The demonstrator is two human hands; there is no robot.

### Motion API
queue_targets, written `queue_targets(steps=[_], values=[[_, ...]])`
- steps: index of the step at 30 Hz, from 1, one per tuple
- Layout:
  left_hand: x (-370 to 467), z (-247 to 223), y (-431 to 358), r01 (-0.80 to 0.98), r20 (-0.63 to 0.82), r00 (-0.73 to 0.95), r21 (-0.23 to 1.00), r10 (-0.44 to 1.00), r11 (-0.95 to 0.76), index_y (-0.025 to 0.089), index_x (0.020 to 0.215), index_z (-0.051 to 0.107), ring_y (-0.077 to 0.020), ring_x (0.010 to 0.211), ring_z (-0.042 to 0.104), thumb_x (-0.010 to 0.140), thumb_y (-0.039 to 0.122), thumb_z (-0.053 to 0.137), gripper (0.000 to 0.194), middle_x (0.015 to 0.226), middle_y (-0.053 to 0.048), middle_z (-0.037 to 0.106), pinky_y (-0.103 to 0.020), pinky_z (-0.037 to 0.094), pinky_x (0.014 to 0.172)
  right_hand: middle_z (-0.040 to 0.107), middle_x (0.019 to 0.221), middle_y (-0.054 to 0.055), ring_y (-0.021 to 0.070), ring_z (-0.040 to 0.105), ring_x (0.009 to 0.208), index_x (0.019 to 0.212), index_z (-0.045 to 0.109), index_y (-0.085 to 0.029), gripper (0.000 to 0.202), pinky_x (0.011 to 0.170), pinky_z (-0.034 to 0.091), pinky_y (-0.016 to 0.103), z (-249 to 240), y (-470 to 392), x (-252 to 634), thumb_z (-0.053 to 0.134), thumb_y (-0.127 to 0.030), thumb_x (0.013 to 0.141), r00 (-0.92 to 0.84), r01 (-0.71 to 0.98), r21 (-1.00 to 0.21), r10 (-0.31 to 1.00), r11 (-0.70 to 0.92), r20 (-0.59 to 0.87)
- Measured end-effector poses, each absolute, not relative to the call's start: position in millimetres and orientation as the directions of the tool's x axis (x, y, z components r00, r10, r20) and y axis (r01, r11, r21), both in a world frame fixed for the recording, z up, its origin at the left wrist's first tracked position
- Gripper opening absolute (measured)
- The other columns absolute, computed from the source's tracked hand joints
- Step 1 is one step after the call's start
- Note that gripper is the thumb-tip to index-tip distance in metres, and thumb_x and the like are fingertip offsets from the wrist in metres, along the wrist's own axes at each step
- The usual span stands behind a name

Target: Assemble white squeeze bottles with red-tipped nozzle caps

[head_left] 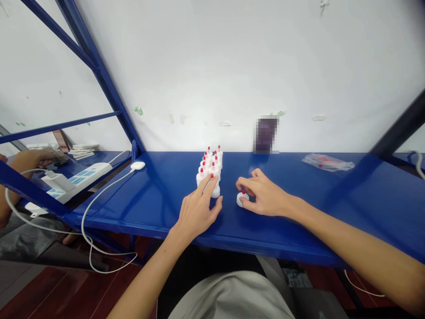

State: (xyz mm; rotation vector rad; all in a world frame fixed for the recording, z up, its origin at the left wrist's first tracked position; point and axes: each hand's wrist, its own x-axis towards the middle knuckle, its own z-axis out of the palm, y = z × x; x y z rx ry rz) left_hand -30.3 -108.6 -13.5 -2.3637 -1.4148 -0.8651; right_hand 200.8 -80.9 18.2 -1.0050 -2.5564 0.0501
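Left hand (198, 212) is loosely spread at grouped bottles (216, 170), while the right hand (264, 194) curls at a lone bottle (241, 200), whether pinching I can't tell.

Workshop, blue workbench (159, 190), power strip (86, 175)

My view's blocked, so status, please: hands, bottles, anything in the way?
Left hand open, at near end of grouped bottles. Right hand at lone bottle, grip unclear. Bag off to the right, not in the way.
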Motion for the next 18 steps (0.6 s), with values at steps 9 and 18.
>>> queue_targets(steps=[9,18], values=[[-29.3,-16.1,-107.4,0.867,0.534,0.410,0.023,0.739,-0.497,0.019,0.147,0.040,-0.0200,0.091,0.072,0.096,0.035,0.050,0.054,0.147,-0.013,0.051,-0.029,0.057,0.071,0.047,0.054,-0.002,0.0157,0.042,0.055,0.069,0.041,-0.022,0.016,0.061,0.029,0.029,22.4,-76.7,206.3,0.053,-0.020,0.078,-0.620,0.667,-0.249,0.709,0.702,0.336],[-26.4,-15.1,-110.7,0.891,0.470,0.391,0.021,0.791,-0.453,0.019,0.149,0.036,-0.0225,0.096,0.071,0.097,0.037,0.046,0.055,0.151,-0.011,0.046,-0.032,0.059,0.073,0.046,0.054,-0.004,0.0103,0.037,0.048,0.068,0.042,-0.021,0.014,0.055,0.027,0.026,23.2,-77.7,205.4,0.050,-0.019,0.079,-0.638,0.642,-0.284,0.702,0.712,0.317]])
